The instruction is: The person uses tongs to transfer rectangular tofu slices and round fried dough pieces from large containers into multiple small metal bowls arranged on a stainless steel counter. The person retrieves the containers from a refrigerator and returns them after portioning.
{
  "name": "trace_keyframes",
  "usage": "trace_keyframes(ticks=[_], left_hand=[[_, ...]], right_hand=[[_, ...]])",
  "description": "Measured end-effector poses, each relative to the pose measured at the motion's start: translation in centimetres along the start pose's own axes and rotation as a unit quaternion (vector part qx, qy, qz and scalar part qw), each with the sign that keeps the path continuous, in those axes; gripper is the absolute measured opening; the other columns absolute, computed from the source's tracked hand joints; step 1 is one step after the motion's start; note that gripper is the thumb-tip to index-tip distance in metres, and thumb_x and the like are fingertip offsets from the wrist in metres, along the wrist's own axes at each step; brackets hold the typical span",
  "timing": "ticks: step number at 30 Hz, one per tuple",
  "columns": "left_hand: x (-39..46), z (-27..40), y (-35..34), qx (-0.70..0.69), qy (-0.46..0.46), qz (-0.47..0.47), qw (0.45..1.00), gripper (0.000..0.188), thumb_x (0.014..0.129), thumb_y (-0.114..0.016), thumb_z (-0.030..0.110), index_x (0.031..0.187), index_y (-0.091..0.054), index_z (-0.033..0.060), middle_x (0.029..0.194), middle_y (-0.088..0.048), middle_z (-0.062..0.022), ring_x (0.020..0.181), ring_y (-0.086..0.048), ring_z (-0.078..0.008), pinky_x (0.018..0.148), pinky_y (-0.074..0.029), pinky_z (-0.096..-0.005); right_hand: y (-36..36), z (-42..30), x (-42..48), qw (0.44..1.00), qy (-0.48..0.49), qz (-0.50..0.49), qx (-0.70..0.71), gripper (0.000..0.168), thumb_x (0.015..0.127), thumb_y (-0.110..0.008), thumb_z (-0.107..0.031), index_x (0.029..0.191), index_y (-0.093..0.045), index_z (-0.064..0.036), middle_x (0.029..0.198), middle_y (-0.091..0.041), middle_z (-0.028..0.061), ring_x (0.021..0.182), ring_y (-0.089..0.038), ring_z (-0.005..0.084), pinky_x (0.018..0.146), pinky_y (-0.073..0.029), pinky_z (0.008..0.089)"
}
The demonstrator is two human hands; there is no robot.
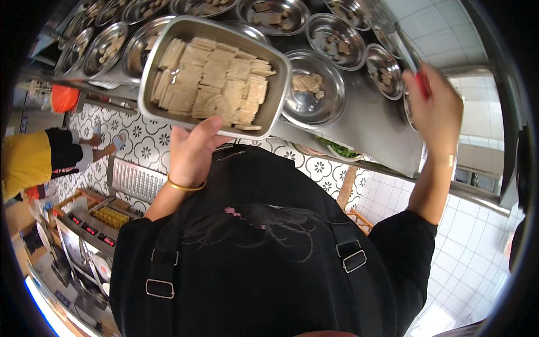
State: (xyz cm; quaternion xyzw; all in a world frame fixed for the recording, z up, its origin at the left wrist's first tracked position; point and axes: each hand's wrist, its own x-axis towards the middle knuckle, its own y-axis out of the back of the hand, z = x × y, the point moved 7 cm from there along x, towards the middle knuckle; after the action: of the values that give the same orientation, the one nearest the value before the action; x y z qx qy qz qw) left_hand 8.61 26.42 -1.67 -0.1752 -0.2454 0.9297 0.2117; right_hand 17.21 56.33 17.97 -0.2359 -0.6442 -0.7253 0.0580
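My left hand [196,149] holds the near rim of a rectangular stainless steel pan [276,118], thumb over the edge. Thin, pale brown food slices [219,69] fill the pan in overlapping stacks. At the right, my raised right hand [438,107] grips a tool by its red handle [422,84]; its pale end is blurred, so its kind cannot be told. Just right of the pan, a round steel bowl [332,111] on the counter contains a few pale slices [307,83].
Several more steel bowls [334,40] with food pieces line the steel counter [358,105]. Leafy greens [343,149] lie in a container below its edge. A person in a yellow top [25,160] stands at the far left, near a cooking unit [88,236].
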Motion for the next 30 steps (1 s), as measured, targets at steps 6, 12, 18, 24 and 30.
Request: trace_keyframes(ticks=[6, 12, 18, 24, 30], left_hand=[[-0.1, 0.1, -0.1, 0.012, -0.001, -0.019, 1.0, 0.058, 0.088, -0.056, 0.014, 0.136, -0.033, -0.0085, 0.13, -0.05, -0.0214, 0.112, -0.059, -0.0339, 0.091, -0.054, -0.0496], [-0.8, 0.6, 0.0, 0.003, -0.009, -0.014, 1.0, 0.056, 0.087, -0.058, 0.015, 0.133, -0.037, -0.01, 0.127, -0.054, -0.021, 0.11, -0.06, -0.0335, 0.087, -0.056, -0.0486], [-0.6, 0.3, 0.8, -0.089, -0.005, 0.005, 0.996, 0.047, 0.083, -0.068, 0.01, 0.124, -0.05, -0.004, 0.112, -0.064, -0.0136, 0.099, -0.066, -0.0231, 0.074, -0.059, -0.0349], [0.4, 0.9, 1.3, -0.036, -0.013, -0.037, 0.999, 0.053, 0.079, -0.073, 0.017, 0.124, -0.05, -0.0002, 0.108, -0.065, -0.0079, 0.093, -0.064, -0.0144, 0.068, -0.054, -0.0233], [1.3, 2.7, 2.0, -0.029, -0.032, -0.05, 0.998, 0.053, 0.079, -0.074, 0.018, 0.123, -0.051, 0.0, 0.107, -0.065, -0.0066, 0.09, -0.063, -0.0122, 0.066, -0.051, -0.0221]], right_hand=[[-13.5, 22.1, 5.5, 0.96, -0.193, -0.146, -0.14, 0.039, 0.083, -0.066, -0.04, 0.091, -0.068, -0.002, 0.094, -0.068, 0.0212, 0.09, -0.065, 0.0369, 0.08, -0.05, 0.045], [-15.8, 26.1, 5.5, 0.949, -0.273, -0.12, -0.104, 0.055, 0.085, -0.057, -0.056, 0.095, -0.071, -0.004, 0.096, -0.07, 0.0197, 0.093, -0.067, 0.0366, 0.086, -0.049, 0.0448], [-6.1, 6.0, 2.6, 0.932, -0.101, -0.131, 0.322, 0.047, 0.09, -0.068, -0.028, 0.123, -0.058, 0.003, 0.099, -0.065, 0.0046, 0.085, -0.06, 0.0098, 0.077, -0.048, 0.023], [0.5, -9.8, -1.6, 0.938, 0.165, -0.233, 0.198, 0.041, 0.068, -0.077, -0.005, 0.105, -0.063, 0.005, 0.088, -0.062, 0.016, 0.068, -0.061, 0.0275, 0.06, -0.048, 0.031], [0.5, -13.7, -2.2, 0.938, 0.202, -0.239, 0.151, 0.036, 0.065, -0.077, -0.004, 0.098, -0.065, 0.003, 0.087, -0.063, 0.0164, 0.07, -0.063, 0.0346, 0.06, -0.049, 0.0355]])
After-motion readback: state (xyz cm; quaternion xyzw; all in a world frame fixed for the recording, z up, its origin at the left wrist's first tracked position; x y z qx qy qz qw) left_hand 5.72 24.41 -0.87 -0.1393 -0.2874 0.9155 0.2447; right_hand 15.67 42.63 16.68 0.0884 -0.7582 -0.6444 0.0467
